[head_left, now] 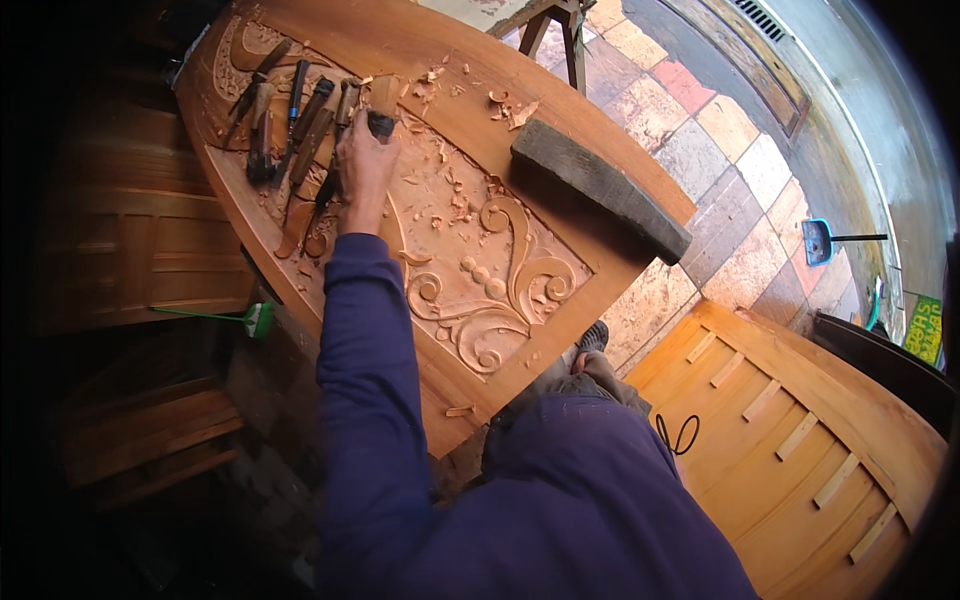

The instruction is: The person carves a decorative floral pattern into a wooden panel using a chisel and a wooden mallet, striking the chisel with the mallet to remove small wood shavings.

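The floor (700,150) is laid with square stone tiles in pink, cream and grey, lit by daylight from the upper right. A pale wooden panel with short battens (800,440) is seen lying at the lower right, and a blue dustpan (818,240) rests near the kerb. Dark wooden furniture (140,250) is stacked in shadow on the left, with a green brush (255,320) beside it.
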